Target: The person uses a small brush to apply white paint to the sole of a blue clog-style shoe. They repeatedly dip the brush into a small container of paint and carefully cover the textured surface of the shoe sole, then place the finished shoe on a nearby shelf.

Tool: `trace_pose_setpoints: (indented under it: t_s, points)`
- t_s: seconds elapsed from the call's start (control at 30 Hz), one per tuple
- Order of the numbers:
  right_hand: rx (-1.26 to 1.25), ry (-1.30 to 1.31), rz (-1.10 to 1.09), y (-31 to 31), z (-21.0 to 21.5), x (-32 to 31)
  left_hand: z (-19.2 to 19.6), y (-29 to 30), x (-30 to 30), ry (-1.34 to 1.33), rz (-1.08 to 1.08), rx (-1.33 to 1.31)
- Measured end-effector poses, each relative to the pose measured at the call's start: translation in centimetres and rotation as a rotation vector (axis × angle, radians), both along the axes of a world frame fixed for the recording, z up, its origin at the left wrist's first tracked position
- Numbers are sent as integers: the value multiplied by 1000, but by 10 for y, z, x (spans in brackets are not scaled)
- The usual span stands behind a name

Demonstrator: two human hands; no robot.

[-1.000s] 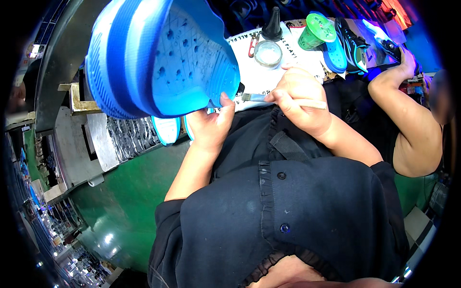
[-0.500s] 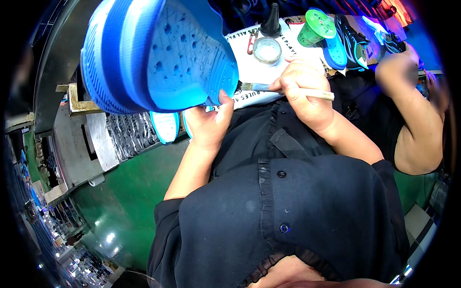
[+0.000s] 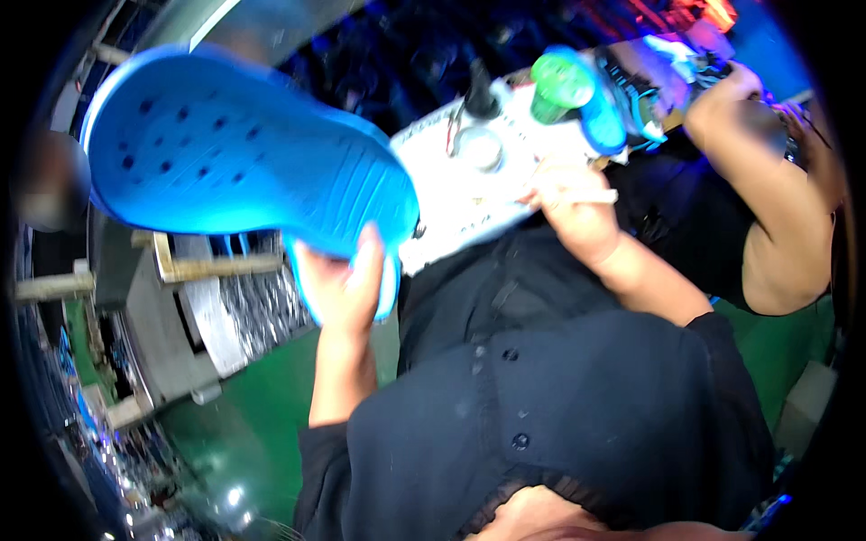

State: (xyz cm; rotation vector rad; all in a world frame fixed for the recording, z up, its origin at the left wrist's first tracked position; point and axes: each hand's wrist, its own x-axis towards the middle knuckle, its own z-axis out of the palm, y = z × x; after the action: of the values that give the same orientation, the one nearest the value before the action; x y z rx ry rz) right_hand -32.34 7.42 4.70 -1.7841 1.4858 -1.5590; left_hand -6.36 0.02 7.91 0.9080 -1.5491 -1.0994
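Note:
My left hand (image 3: 341, 287) grips a blue shoe sole (image 3: 298, 194) by its heel end, thumb on the inner face. Its hollow, hole-dotted inside faces me, tilted, with the toe end at the upper left. My right hand (image 3: 577, 209) is closed on a brush, whose pale handle (image 3: 595, 196) sticks out to the right; motion blurs its bristle end. The brush hand is apart from the sole, over the white printed sheet (image 3: 437, 216). Beyond it on the sheet is a small round dish (image 3: 480, 150) of whitish stuff. Another blue sole (image 3: 390, 290) shows partly behind my left hand.
Behind the dish stands a black cone-topped bottle (image 3: 482, 97). A green cup (image 3: 559, 90), a blue sole (image 3: 603, 126) and a dark shoe (image 3: 639, 101) are to its right. A co-worker's arm (image 3: 776, 194) is at the right; a wooden frame (image 3: 225, 266) is at left.
The sole has swung left and turned, now showing its inside more fully. The brush has come away from its edge. My left hand has moved left and down; the view has shifted.

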Motion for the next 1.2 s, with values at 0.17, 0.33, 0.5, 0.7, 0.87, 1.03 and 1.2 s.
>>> trace_pose_setpoints:
  t_s: [0.17, 0.33, 0.5, 0.7, 0.87, 1.03, 1.2]
  points:
    - [-13, 10, -94, 3, 1, -15, 76, -11, -11, 160, -469, 435]
    - [21, -82, -94, 15, -2, -44, 132, -60, -140, 107, -878, 464]
    - [93, -197, -84, 22, 6, -42, 196, -127, -255, 573, -907, 593]
    - [189, -300, -153, 31, -8, -56, 147, -89, -223, 416, -771, 351]
    - [170, -331, -93, 18, -25, -50, 34, -94, -73, -163, -295, 320]
    - [270, -473, 20, 7, -27, -33, -70, -73, 129, -1253, 515, -57]
    - [332, -511, 70, -7, -32, -5, -140, -44, 198, -1264, 481, 364]
